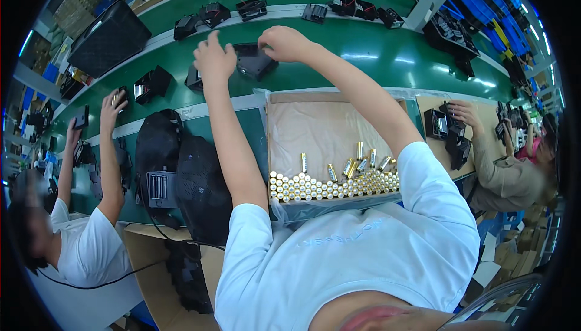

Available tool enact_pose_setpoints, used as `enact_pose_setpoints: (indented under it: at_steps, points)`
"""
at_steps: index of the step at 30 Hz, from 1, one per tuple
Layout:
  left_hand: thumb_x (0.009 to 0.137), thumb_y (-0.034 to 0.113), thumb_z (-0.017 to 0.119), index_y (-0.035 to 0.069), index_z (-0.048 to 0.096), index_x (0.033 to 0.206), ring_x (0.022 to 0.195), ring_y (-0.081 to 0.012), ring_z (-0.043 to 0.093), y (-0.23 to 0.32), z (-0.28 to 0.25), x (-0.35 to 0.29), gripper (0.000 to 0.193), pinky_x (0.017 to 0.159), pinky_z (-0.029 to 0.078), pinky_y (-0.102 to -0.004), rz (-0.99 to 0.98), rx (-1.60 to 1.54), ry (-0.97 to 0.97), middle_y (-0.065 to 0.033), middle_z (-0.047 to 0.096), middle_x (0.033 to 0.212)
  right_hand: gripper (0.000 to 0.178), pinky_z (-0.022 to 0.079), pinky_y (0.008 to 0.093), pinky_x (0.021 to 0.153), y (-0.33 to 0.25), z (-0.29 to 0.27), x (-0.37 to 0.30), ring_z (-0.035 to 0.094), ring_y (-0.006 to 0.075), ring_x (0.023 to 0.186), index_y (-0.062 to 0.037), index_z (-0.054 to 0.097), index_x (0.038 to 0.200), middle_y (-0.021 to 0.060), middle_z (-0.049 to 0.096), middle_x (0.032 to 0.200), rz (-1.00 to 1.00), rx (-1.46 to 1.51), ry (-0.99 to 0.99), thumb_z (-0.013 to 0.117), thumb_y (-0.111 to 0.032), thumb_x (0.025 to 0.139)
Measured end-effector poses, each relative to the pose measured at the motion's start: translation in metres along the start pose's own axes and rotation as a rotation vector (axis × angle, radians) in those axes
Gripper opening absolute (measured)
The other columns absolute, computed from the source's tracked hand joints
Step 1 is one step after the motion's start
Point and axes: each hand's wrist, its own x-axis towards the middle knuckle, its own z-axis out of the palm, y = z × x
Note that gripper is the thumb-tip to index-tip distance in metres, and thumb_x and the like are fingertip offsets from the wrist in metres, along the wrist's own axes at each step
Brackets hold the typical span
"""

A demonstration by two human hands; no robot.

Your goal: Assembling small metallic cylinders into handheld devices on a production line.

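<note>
My left hand [215, 60] is raised over the green conveyor belt, fingers apart and holding nothing I can see. Just below it, a small black part [193, 79] is half hidden behind my wrist. To its right, my right hand [287, 44] is curled with its fingertips at the upper right edge of a black plastic housing [255, 63] on the belt. Under my right forearm is a shallow cardboard box [315, 122] lined with clear plastic. Batteries [321, 190] with gold-coloured ends are packed along its near side, and several lie loose or stand on top.
Black battery-holder units [251, 9] line the far ledge. A black bin [109, 37] stands far left. Large black mesh-like covers [203, 192] lie left of the box. Co-workers' hands hold parts at left [112, 108] and right [465, 113]. A black cable [181, 241] crosses below.
</note>
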Motion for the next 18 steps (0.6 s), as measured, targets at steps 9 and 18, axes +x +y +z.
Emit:
enact_pose_setpoints:
  at_steps: [9, 18]
  points:
    - [0.088, 0.034, 0.056, 0.005, 0.07, 0.095, 0.088, -0.0426, 0.057, 0.023, 0.03, -0.007, 0.032, 0.077, 0.048, -0.053, -0.058, 0.13, -0.109, -0.0232, 0.062, 0.096, 0.015, 0.051, 0.0369, 0.072, -0.031, -0.076, -0.089, 0.064, 0.0267, 0.076, -0.0034, 0.071, 0.09, 0.0078, 0.071, 0.09, 0.038, 0.3, -0.253, 0.062, -0.012, 0.082]
    - [0.087, 0.034, 0.054, 0.001, 0.066, 0.097, 0.094, -0.0362, 0.062, -0.002, 0.032, 0.006, 0.037, 0.084, 0.048, -0.0452, -0.11, -0.051, -0.26, -0.0203, 0.065, 0.102, 0.021, 0.05, 0.0369, 0.07, -0.07, -0.151, -0.241, 0.062, 0.0276, 0.076, -0.0058, 0.068, 0.098, 0.008, 0.065, 0.082, 0.485, 0.275, -0.877, 0.067, -0.018, 0.081]
